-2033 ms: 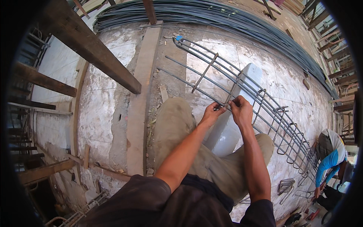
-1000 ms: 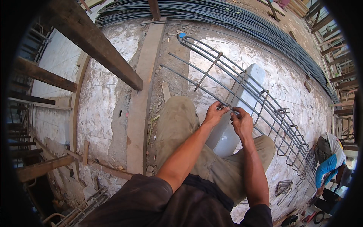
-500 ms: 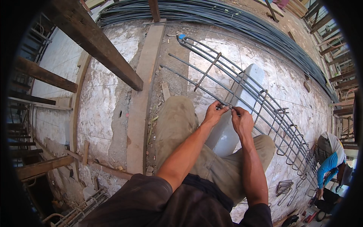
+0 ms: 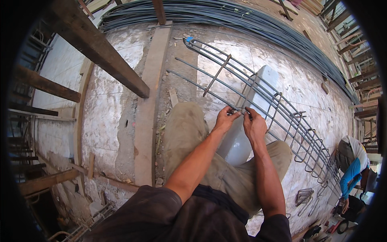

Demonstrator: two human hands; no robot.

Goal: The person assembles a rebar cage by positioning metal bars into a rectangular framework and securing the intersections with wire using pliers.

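Observation:
My left hand (image 4: 224, 120) and my right hand (image 4: 254, 124) meet at the near bar of a long rebar cage (image 4: 217, 76). Both have thumb and fingers pinched together at a stirrup crossing. Something small and dark sits in the fingertips, too small to name. From the upper middle the cage runs down to the right, its stirrups close together at the far end. Under it, between my bent knees, lies a long pale grey block (image 4: 236, 148).
A thick bundle of steel bars (image 4: 242, 15) stretches across the back. At left, a slanting timber post (image 4: 100, 48) rises beside a plank (image 4: 151, 109). Bent stirrups (image 4: 304, 197) lie on the floor at right, near a crouching co-worker (image 4: 351, 161) in blue sleeves.
My right hand has turned a little and its fingertips have shifted up and left along the bar. My left hand stays pinched at the same crossing. The whole view has slid slightly.

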